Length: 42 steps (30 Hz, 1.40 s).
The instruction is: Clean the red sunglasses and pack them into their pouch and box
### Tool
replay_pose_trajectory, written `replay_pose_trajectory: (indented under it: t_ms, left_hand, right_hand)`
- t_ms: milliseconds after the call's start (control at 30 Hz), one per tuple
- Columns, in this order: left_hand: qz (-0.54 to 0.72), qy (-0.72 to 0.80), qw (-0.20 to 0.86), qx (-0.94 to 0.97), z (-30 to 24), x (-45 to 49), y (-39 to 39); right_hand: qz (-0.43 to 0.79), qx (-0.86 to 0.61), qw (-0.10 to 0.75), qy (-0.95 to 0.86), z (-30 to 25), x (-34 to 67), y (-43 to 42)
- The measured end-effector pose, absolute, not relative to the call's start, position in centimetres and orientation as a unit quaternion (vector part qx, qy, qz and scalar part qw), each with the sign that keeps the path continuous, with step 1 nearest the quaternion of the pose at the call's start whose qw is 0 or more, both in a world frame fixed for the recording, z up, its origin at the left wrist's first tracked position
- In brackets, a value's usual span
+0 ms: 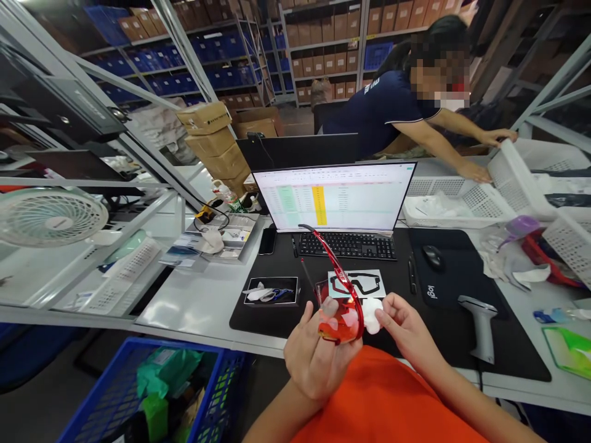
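Note:
My left hand [318, 363] is closed around a pair of red-framed sunglasses [341, 317] with an orange-red tinted lens. One long red temple arm points up toward the keyboard. Pinched in the fingers of my right hand [406, 326] is a white cloth [372, 315], close beside the right edge of the lens. Whether the cloth touches the lens I cannot tell. Behind the glasses lies a white card [376, 277] with a black goggle-frame outline. To the left on the black mat is an open black box [271, 291] with white and blue contents.
A monitor [295, 203] and keyboard [360, 246] stand ahead. A mouse [433, 258] and barcode scanner [481, 326] lie right. A blue crate [106, 381] with packages sits low left. Across the desk a co-worker [383, 117] grips a white basket [517, 178].

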State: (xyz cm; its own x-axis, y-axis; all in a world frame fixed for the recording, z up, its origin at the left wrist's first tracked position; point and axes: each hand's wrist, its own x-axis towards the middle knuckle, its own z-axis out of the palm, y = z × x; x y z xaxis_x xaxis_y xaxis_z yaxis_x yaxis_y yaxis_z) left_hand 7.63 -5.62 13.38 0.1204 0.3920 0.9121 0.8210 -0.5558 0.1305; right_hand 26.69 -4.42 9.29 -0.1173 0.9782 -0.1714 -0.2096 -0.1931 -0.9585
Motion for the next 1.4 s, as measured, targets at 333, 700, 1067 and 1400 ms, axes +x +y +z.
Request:
replay_pose_trajectory:
  t_ms: [333,700,1067,1400]
  left_hand:
    - [-0.526,-0.426,0.202,-0.708,12.8,8.0,-5.4]
    - [-0.531,-0.401,0.215,-0.715,13.4,9.0,-4.4]
    - [-0.497,-0.43,0.188,-0.729,13.0,8.9,-4.4]
    - [-0.503,-0.415,0.186,-0.735,13.4,9.1,-4.3]
  right_hand:
    - [0.611,-0.467,0.49,-0.41,9.7,27.1,-4.4]
    - [0.617,-0.318,0.577,-0.43,17.9,24.2,-3.6]
    - [0.547,-0.395,0.577,-0.46,17.0,22.4,-3.5]
    - [0.567,-0.382,0.582,-0.44,17.1,22.5,-3.5]
